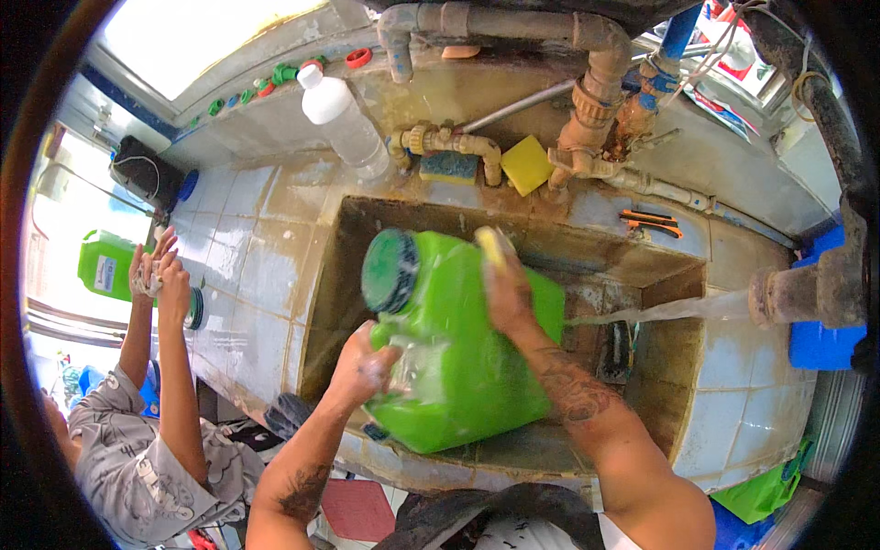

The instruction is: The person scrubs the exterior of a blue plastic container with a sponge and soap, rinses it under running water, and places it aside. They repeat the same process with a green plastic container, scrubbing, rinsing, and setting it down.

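A large green plastic jug (474, 344) with a dark green screw cap (390, 270) lies tilted over the tiled sink basin (670, 371), its cap towards the upper left. My left hand (364, 364) is closed around the handle at the jug's near left side. A yellow sponge (495, 246) is in my right hand (505, 285), pressed on the jug's upper side. From the pipe outlet (766, 297) on the right, a stream of water (660, 311) runs towards the jug's right end. The jug's surface looks wet, with some suds.
Behind the basin stand a clear plastic bottle (347, 127), a blue-and-yellow sponge (448, 167), a yellow sponge pad (527, 165) and pipes (512, 20). An orange utility knife (651, 223) lies on the right ledge. At left, a co-worker's hands (161, 275) are beside another green jug (110, 265).
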`<control>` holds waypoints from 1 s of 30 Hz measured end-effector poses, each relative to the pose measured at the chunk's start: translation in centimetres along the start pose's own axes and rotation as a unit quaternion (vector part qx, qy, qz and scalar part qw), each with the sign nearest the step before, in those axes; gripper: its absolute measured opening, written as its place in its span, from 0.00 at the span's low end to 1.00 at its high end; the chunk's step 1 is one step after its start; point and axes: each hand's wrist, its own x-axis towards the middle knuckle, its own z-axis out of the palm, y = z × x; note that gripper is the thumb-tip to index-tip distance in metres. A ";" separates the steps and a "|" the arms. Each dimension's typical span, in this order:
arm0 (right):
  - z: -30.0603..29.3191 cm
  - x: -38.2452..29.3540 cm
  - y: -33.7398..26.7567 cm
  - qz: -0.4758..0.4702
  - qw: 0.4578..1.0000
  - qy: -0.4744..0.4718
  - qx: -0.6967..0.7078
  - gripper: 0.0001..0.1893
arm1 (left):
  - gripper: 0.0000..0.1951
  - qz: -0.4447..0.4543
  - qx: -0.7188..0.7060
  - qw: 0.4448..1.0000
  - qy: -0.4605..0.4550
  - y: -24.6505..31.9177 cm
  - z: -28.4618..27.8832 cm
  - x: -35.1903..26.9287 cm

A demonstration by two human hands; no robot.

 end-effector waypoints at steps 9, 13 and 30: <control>0.3 -5.6 -8.9 -0.164 0.977 -0.055 -0.127 0.32 | 0.17 0.060 0.136 0.989 0.023 0.3 0.4 -0.6; -2.4 3.9 -1.5 0.108 0.971 -0.213 0.026 0.21 | 0.18 0.079 0.178 0.981 0.022 3.4 -0.3 -2.7; -4.7 2.1 7.6 0.213 0.956 -0.202 -0.018 0.28 | 0.23 0.166 0.247 0.954 0.038 2.8 0.8 -1.3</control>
